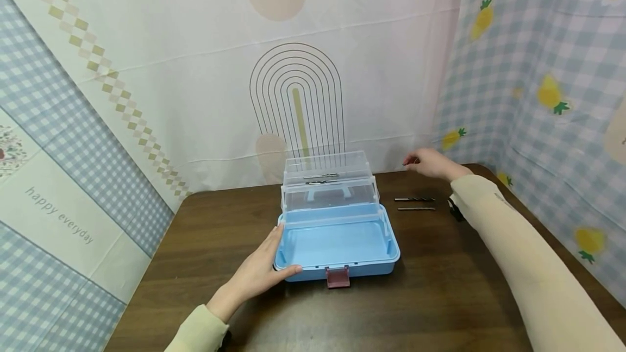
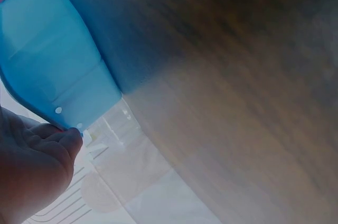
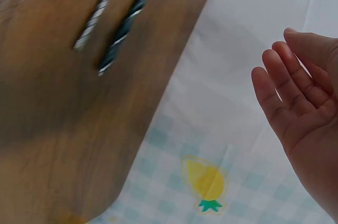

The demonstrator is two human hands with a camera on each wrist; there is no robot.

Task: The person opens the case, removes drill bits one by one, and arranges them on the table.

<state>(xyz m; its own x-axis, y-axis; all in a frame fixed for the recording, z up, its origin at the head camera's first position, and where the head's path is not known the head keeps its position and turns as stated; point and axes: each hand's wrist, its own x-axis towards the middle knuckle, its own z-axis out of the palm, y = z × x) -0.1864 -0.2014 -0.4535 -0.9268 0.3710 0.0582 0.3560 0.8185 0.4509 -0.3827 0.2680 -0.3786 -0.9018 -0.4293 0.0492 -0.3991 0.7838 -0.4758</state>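
While patterned cloth (image 1: 391,69) hangs behind its far edge, the brown wooden tabletop (image 1: 220,232) carries a blue plastic toolbox (image 1: 371,269) near its middle, standing open with its front wall toward the near edge. Clear plastic tiers (image 1: 325,164) rise at the toolbox's back, by the tabletop's far edge. At the toolbox's front left corner the left hand (image 1: 261,268) is spread wide, thumb on the front rim and straight fingers along the left side, touching it. Near the tabletop's far right corner the right hand (image 1: 430,163) hovers by the cloth, fingers loosely bent and slightly apart, thumb close to the index finger. A dark red latch (image 1: 338,277) hangs at the toolbox's front. Right of the toolbox, a dark drill bit (image 1: 414,199) and a silver drill bit (image 1: 417,209) lie side by side, apart, the dark one nearer the far edge. Smaller bits (image 1: 321,182) show in the clear tiers.
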